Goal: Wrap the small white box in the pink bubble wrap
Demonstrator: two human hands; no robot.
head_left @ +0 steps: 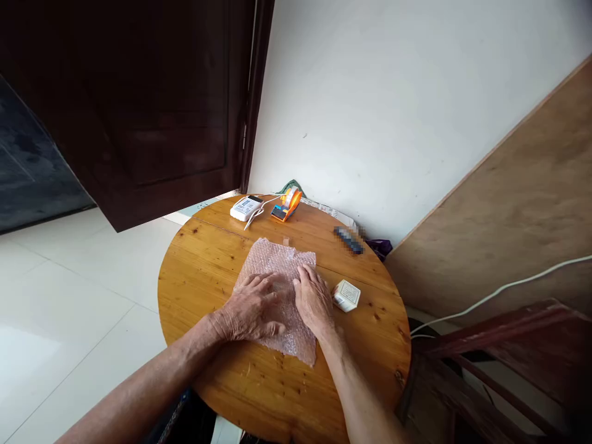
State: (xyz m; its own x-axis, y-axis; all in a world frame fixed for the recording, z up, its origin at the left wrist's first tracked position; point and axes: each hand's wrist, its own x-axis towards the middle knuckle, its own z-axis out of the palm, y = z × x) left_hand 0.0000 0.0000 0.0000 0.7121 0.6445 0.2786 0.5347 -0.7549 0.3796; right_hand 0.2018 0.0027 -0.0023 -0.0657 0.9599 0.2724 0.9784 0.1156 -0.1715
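Observation:
A sheet of pinkish bubble wrap point(289, 336) lies spread on the round wooden table point(194, 277). My left hand point(252, 308) rests on its left part with the fingers stretched out and the thumb apart. On the right part lies my right hand point(312, 299), palm down, its fingers extended near the sheet's right edge. Both hands press flat and grip nothing. Just right of my right hand stands a small white box point(346, 295) with printing on its top. A small clear piece of tape point(285, 242) shows at the far edge of the wrap.
Toward the back stand a white device point(246, 208) with a cable and an orange tape dispenser point(287, 205). A dark, pixelated object point(348, 240) lies at the back right. Beyond are a dark door point(185, 123) and a white wall point(393, 111); a reddish wooden chair point(509, 333) is at right.

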